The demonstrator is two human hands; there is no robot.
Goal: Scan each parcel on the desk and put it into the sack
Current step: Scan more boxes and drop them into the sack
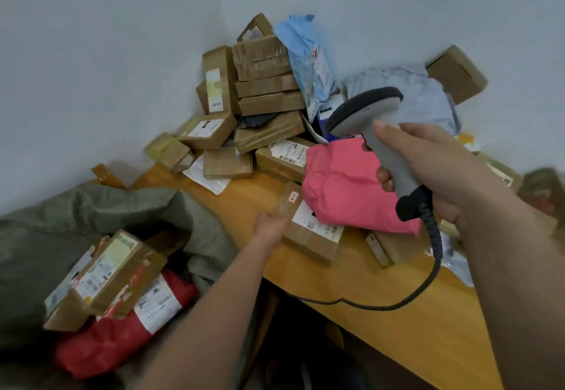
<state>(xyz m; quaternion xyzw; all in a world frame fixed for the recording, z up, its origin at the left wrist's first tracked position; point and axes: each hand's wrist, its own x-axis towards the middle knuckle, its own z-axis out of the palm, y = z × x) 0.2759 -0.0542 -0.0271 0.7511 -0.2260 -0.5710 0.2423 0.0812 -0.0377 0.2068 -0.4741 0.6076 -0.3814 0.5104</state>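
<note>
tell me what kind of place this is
Probably a small parcel sorting or dispatch corner: labelled cardboard parcels heaped on a wooden desk, a corded barcode scanner in the right hand, and a green sack holding parcels.

single head view, tilted, looking down close over desk (412, 322) corner.

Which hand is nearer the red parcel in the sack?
Left. The left hand grips a brown box at the desk edge just above the red parcel; the right hand holds the scanner farther away.
</note>
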